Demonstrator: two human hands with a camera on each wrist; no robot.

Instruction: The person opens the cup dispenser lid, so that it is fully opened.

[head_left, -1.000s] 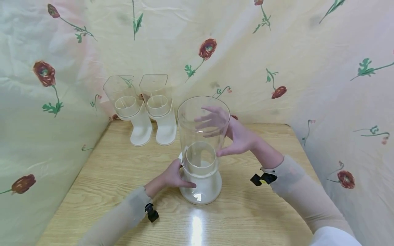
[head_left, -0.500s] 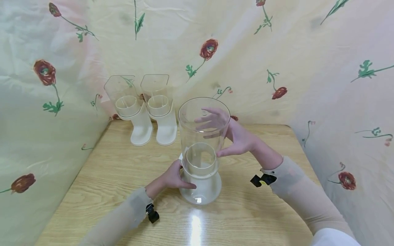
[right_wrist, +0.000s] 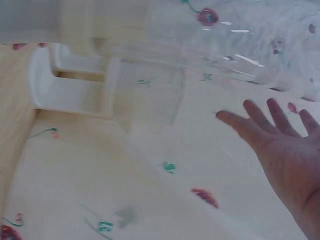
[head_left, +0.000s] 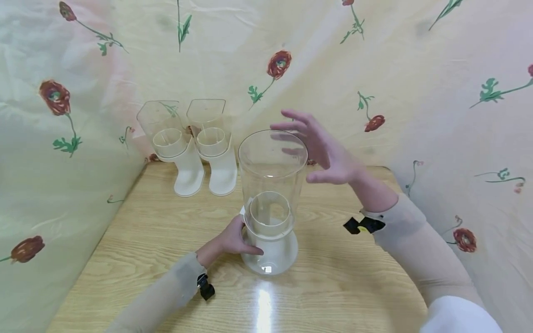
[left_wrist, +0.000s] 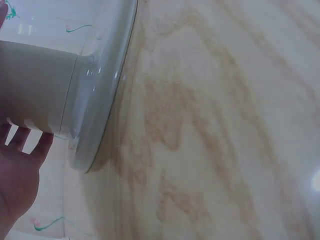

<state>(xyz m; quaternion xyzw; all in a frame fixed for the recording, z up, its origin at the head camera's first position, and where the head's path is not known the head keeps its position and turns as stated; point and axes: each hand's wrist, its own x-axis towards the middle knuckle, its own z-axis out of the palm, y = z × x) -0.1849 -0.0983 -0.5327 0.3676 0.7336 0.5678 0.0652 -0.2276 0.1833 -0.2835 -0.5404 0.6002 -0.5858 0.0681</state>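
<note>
A tall dispenser-like container [head_left: 269, 230] with a clear, open-topped cylinder, a cream inner ring and a round white foot stands upright on the wooden table. My left hand [head_left: 233, 238] grips its lower part from the left, thumb across the front. In the left wrist view, fingers of the left hand [left_wrist: 20, 175] lie against the white stem [left_wrist: 35, 85], just above the flared foot. My right hand [head_left: 320, 150] is raised at the right of the clear rim, fingers spread, holding nothing. The right wrist view shows the right hand [right_wrist: 292, 155] apart from the clear wall [right_wrist: 225, 50].
Two smaller dispensers with clear hoppers and white curved stands, one [head_left: 189, 178] left of the other [head_left: 223, 178], stand at the table's back left. Flower-patterned cloth [head_left: 354, 69] encloses the wooden table [head_left: 166, 245] at the back and sides.
My right hand has come away from the container's side and risen toward its rim. The left hand keeps its grip low on the container, which stays in place.
</note>
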